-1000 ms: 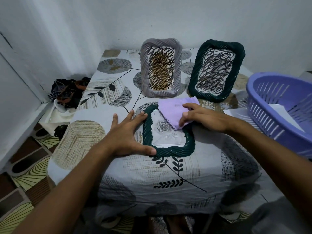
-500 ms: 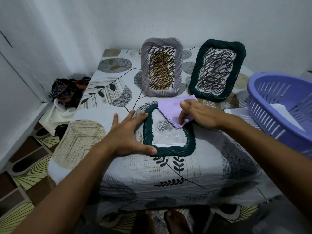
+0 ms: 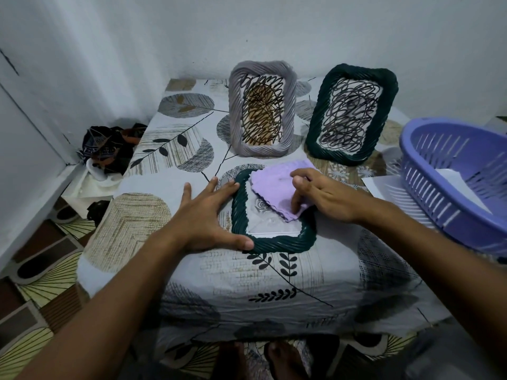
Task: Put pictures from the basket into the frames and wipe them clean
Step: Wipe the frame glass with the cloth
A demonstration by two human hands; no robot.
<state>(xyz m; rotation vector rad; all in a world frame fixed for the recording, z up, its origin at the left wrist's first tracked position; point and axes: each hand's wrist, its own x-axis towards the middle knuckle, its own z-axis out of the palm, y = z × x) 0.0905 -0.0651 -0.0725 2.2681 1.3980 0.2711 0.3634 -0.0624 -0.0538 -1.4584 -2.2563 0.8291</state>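
Dim, cool indoor light, soft shadows under the forearms, wide-angle bending at edges, mostly sharp

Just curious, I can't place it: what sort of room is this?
Probably a corner of a home, perhaps a bedroom: a leaf-print sheet covers the surface, plain white walls meet behind it, and patterned floor covering lies below.
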